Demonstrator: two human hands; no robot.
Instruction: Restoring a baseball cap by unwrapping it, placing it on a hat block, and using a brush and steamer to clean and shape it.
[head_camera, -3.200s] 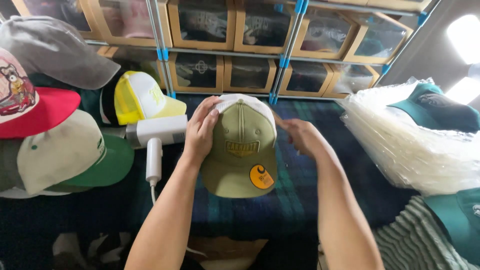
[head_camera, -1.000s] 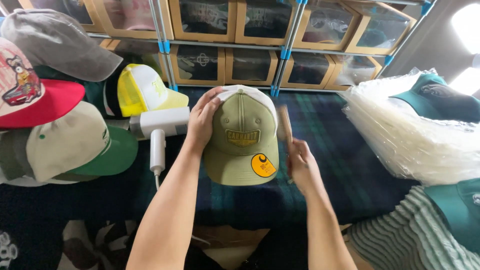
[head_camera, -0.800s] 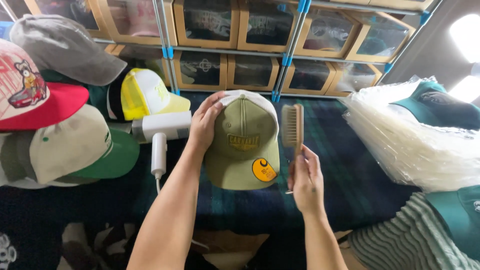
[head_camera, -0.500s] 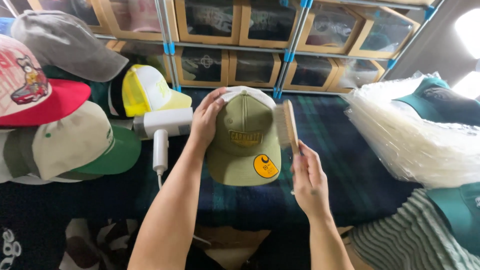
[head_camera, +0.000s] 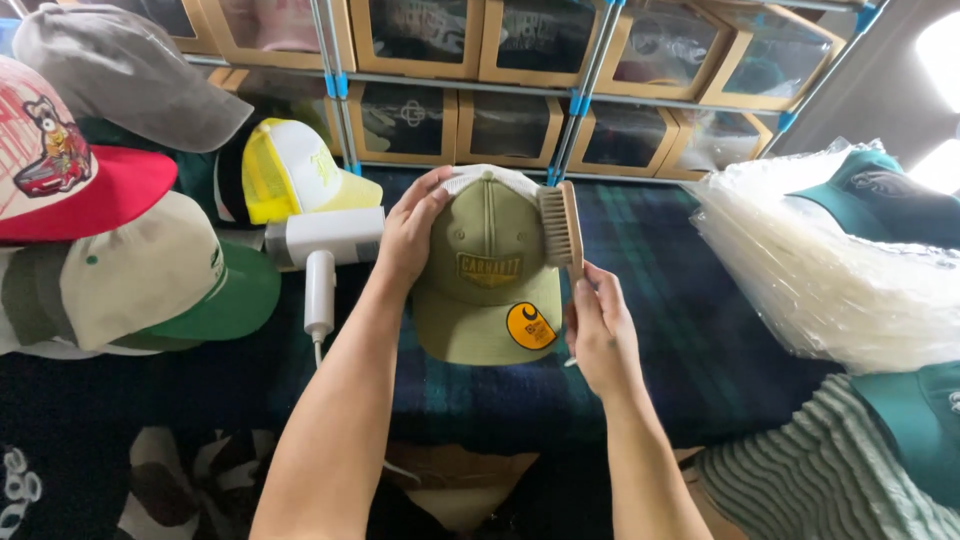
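Olive cap (head_camera: 490, 275): matt cotton cloth, white mesh back, glossy round sticker. Brush (head_camera: 562, 225): pale wood, soft bristles. Bags (head_camera: 830, 270): glossy clear plastic.

A cap stockroom: shelved boxes (head_camera: 510, 40), stacked caps (head_camera: 150, 270), plastic bags (head_camera: 820, 270)
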